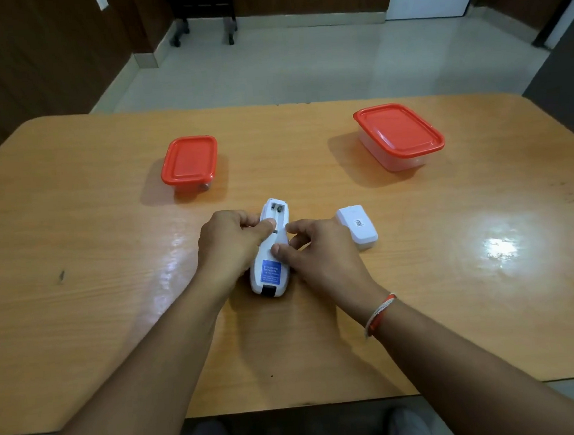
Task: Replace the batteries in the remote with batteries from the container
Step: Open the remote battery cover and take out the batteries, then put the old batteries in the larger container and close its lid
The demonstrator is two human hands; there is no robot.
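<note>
White plastic marks the remote (270, 253), which lies face down at the centre of the frame on the orange-brown table (456, 290), its blue label toward the viewer. Its battery cover (357, 227) is already off and lies just to the right, apart from the remote. The open bay at the remote's far end shows metal contacts; whether any cell still sits in it is hard to tell, as the left thumb hides the near part of the bay.

The left hand (232, 242) has its grip closed on the remote's left edge, thumb laid across the bay. The right hand (319, 252) pinches the remote's right edge lightly between thumb and fingertips, so both hands grip the remote.

The step in hand looks like clearing or checking the bay. Both containers remain lidded, so the fresh batteries have likely not been fetched. The next move probably calls for one hand to let go, reach to the upper part of the frame and pry up a red lid while the other steadies the box.

Counted: one remote, one loose cover, two hands, and two red-lidded containers, a small container (189, 163) at upper left and a large container (398, 135) at upper right. A dark item shows faintly through the small one's wall; the large one looks empty.
</note>
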